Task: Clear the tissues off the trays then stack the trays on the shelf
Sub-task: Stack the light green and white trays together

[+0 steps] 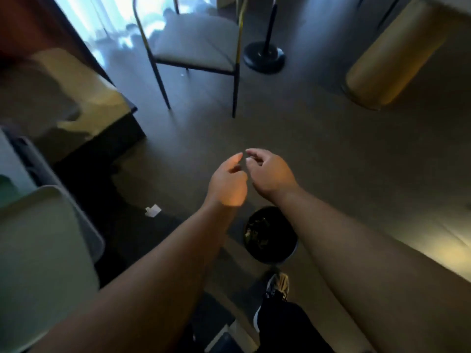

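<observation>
A pale grey-green tray [43, 240] lies at the lower left, its surface bare in what I can see of it. A small white tissue scrap [153, 210] lies on the dark floor to the right of the tray. My left hand [228, 182] and my right hand [270, 171] hover side by side over the floor, above a black bin [271, 235]. Both hands hold nothing, fingers loosely spread and nearly touching each other. The shelf is hard to make out in the blur at the left edge.
A metal-legged chair [198, 49] stands ahead, with a black round stand base [263, 57] to its right. A yellowish cylinder [390, 54] lies at upper right. A beige bench with a dark base [76, 103] is at left. My shoe [279, 286] is below the bin.
</observation>
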